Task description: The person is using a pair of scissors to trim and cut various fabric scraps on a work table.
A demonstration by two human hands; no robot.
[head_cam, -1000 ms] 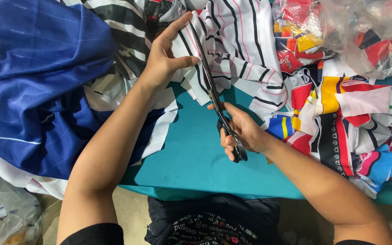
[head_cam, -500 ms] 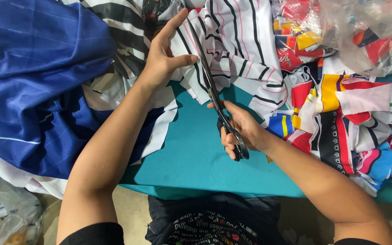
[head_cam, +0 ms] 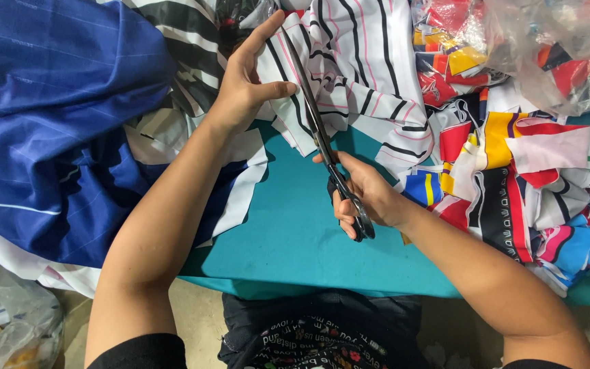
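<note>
My left hand (head_cam: 244,85) pinches the edge of a white fabric with black and pink stripes (head_cam: 356,68), thumb on top, holding it flat on the teal table (head_cam: 288,225). My right hand (head_cam: 363,195) grips the black handles of long scissors (head_cam: 319,133). The blades run up into the striped fabric just right of my left thumb and look nearly closed.
A large blue cloth (head_cam: 49,123) is heaped at the left. Colourful fabric scraps (head_cam: 513,178) are piled at the right, with a clear plastic bag of scraps (head_cam: 554,48) behind them. Another plastic bag (head_cam: 8,328) lies on the floor at lower left.
The scissors and my right hand have crept slightly further up into the striped fabric. My left hand stays in place on the cloth.
</note>
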